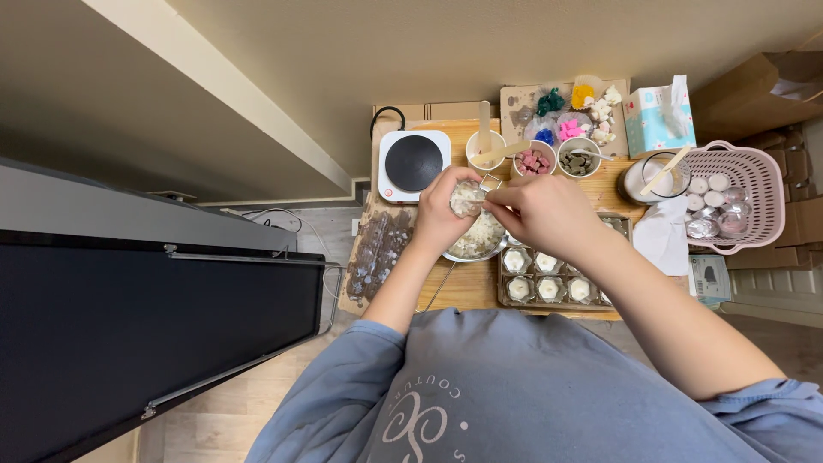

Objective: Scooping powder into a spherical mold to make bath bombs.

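A small clear glass cup [465,198] is held in the left hand [441,219], with the fingers wrapped closely round its side; it is filled with pale, whitish flakes. The cup is kept above a metal bowl [478,240] of the same pale flakes, over the near middle of the wooden table [471,287]. The mouth of the cup is turned up toward the camera with a slight lean to the right, so its long axis runs nearly upright. A thin metal clip or wick holder [489,183] is pinched between the fingertips of the right hand [549,214] at the cup's rim; its exact shape cannot be made out. A handle is seen running from the bowl toward the person. Just right of the bowl, a tray of small moulds [549,287] filled with white wax is set. Farther back, a white hotplate [414,163] with a black disc, three little cups of coloured pieces, a tissue box [656,116] and a pink basket [754,193] of small round items are laid out.
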